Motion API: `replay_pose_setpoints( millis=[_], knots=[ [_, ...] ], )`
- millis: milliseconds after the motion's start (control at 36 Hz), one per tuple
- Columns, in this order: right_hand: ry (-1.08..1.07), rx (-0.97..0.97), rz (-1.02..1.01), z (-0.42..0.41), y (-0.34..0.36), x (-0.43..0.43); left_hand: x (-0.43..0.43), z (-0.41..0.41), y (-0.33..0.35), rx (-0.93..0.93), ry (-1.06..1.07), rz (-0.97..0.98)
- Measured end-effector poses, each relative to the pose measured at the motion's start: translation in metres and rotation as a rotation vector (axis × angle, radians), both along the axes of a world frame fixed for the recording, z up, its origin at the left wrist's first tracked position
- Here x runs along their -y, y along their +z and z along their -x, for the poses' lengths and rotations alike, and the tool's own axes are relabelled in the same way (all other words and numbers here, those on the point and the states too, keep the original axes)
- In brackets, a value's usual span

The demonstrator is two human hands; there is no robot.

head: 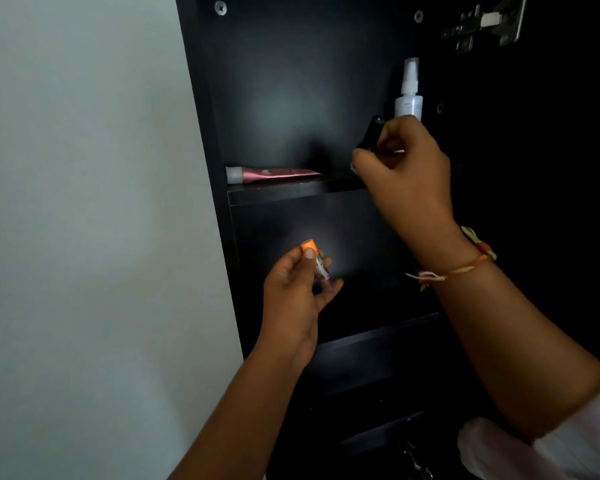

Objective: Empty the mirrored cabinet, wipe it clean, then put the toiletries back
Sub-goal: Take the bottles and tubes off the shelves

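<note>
Closest in, a pale sleeve (pixel 568 445) covers the right arm near the elbow, and both bare forearms reach up into the black cabinet (pixel 291 81). Its inside is matt and dark, with two screws near the top of the back panel and a metal hinge (pixel 482 26) on the right wall.

The left hand (pixel 295 296) is in front of the compartment below the upper shelf (pixel 291 195), touching no surface. Its thumb and curled fingers pinch a small orange-capped tube (pixel 321 268), held nearly upright with the cap on top. The print on the tube's pale body is too blurred to read.

The right hand (pixel 406 171) is higher, over the right end of the upper shelf, with a thread bracelet (pixel 458 269) round its wrist. Its fingers are curled round a small black tube (pixel 373 133) that tilts up out of the grip. Whether that tube's base touches the shelf cannot be told.

A white spray bottle (pixel 409 95) stands upright at the shelf's right rear corner, just behind that hand. A pink tube (pixel 278 173) with a cloudy cap lies flat at the shelf's left end, the cap against the left wall.
</note>
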State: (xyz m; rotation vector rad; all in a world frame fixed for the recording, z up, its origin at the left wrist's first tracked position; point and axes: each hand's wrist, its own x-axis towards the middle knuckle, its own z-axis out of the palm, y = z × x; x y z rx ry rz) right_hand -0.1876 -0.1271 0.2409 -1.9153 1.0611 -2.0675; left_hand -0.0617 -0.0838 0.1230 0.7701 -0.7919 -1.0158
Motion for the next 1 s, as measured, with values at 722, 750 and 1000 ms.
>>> replay_pose_setpoints(
  millis=[722, 750, 1000],
  knots=[
    [0.367, -0.208, -0.770, 0.041, -0.303, -0.061, -0.111, 0.058, -0.159, -0.053, 0.156, -0.447],
    [0.359, -0.228, -0.811, 0.044, -0.320, -0.064, -0.116, 0.062, -0.173, -0.059, 0.161, -0.492],
    [0.358, -0.311, -1.181, 0.075, -0.452, -0.107, -0.180, 0.083, -0.302, -0.228, 0.151, -0.915]
  ],
)
